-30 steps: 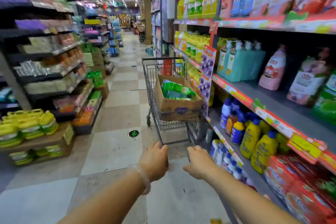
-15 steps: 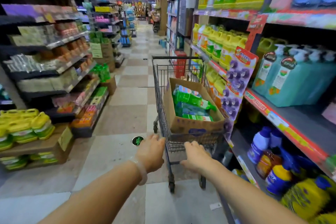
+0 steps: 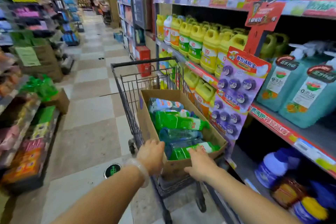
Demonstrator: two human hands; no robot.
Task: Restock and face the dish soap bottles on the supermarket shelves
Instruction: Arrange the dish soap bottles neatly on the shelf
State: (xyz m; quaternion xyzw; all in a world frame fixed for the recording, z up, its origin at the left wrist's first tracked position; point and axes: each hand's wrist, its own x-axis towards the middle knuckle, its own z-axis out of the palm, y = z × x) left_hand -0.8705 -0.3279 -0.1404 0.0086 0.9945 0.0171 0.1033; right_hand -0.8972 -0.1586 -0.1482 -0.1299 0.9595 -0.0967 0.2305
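Note:
A wire shopping cart (image 3: 127, 85) stands in the aisle close to the right-hand shelves. In it lies an open cardboard box (image 3: 145, 114) with green dish soap bottles (image 3: 174, 122) and blue ones (image 3: 180, 135) on their sides. My left hand (image 3: 151, 156) curls over the cart's near edge at the box's left corner; the handle itself is hidden. My right hand (image 3: 198, 165) rests on the box's near edge, fingers stretched out onto a green bottle. Yellow dish soap jugs (image 3: 209, 54) fill the right-hand shelf.
Teal pump bottles (image 3: 309, 100) stand on the shelf nearest me, with blue and yellow bottles (image 3: 272, 167) below. A purple hanging strip (image 3: 236, 87) juts out beside the cart. Stocked shelves (image 3: 36, 132) and a floor carton (image 3: 60, 100) line the left. Tiled aisle runs ahead.
I have moved forward with the cart along the right shelves. My right hand has gone from the handle to the box edge, fingers now out over a green bottle.

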